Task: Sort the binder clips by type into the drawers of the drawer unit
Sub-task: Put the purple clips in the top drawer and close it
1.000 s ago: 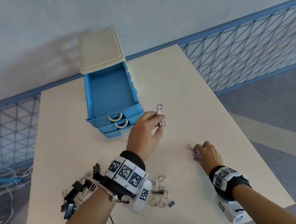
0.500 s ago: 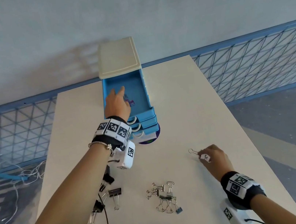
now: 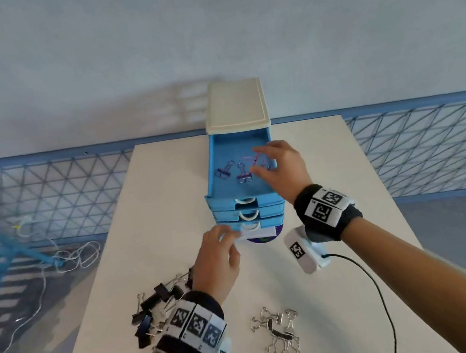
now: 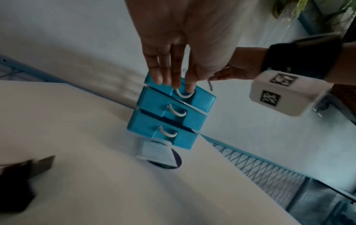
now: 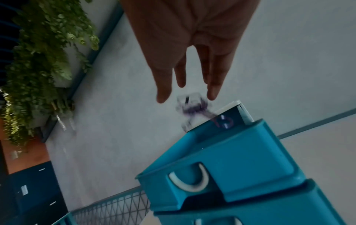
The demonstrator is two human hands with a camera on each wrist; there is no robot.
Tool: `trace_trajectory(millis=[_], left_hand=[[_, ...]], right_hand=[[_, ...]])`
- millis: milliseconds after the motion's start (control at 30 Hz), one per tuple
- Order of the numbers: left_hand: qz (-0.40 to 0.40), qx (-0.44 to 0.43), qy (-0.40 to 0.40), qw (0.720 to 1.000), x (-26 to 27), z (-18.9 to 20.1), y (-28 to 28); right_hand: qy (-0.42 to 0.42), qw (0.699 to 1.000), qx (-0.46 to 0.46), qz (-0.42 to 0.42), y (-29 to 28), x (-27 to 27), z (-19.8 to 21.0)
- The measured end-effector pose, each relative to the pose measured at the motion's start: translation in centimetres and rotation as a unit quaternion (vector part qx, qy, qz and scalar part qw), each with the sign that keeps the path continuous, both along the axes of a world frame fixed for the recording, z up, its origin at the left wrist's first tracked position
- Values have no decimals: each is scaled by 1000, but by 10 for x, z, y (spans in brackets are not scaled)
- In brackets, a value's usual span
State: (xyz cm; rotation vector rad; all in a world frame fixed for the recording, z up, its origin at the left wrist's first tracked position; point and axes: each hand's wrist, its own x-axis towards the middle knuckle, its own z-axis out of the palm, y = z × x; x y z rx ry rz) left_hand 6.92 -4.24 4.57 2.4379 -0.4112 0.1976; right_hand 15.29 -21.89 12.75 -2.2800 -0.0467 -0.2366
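Right hand [image 3: 280, 166]: fingers spreading wide, releasing a purple binder clip [image 5: 192, 108] over the open top drawer [image 3: 214, 161] at 12 o'clock.
Left hand [image 3: 218, 261]: fingers straight, hovering by drawer unit [image 3: 234, 102].
Tip: keep releases low.

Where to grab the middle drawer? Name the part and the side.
Hook the white loop handle recessed in the middle drawer front, coming from the front, the person's side: the pulled-out top drawer covers it from above, and the flat face offers no other hold.
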Motion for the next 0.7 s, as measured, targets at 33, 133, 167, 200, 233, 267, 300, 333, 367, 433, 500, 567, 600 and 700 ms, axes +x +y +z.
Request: trace_trajectory(millis=[33, 133, 167, 200, 233, 267, 300, 333, 367, 433, 500, 567, 600, 700], left_hand=[[-12, 7, 26, 1000, -7, -5, 5], [-53, 55, 91, 993, -30, -24, 22], [-68, 68, 108, 989, -39, -30, 25], [-79, 85, 131, 985, -49, -36, 29], [-87, 104, 156, 978, -58, -43, 33], [-90, 123, 180, 972, -68, -49, 37], [-86, 135, 201, 967, -77, -58, 42], [-82, 150, 217, 961, -86, -66, 48], [-83, 172, 210, 959, -95, -75, 53], [-88, 182, 265, 943, -110, -83, 62], [-83, 239, 270, 929, -122, -94, 67], [-94, 258, 246, 929, -134, -112, 71], [-99, 269, 244, 927, -139, -116, 73], [-101, 276, 228, 928, -145, -129, 80]], right_hand=[[27, 999, -19, 11, 2, 7, 1], [47, 998, -45, 25, 1, 14, 0], [53, 997, -52, 29, -2, 13, -4], [60, 996, -63, 35, -4, 11, -8], [66, 994, -79, 39, -7, 9, -12], [68, 992, -98, 41, -11, 7, -17], [68, 990, -119, 42, -15, 5, -21], [67, 988, -136, 42, -18, 2, -24], [66, 986, -146, 41, -20, 0, -28], [63, 986, -149, 37, -24, -4, -34], [60, 986, -152, 34, -26, -8, -39], [60, 984, -165, 31, -27, -9, -44], [62, 983, -171, 29, -27, -9, -46], [56, 983, -175, 21, -28, -9, -51]])
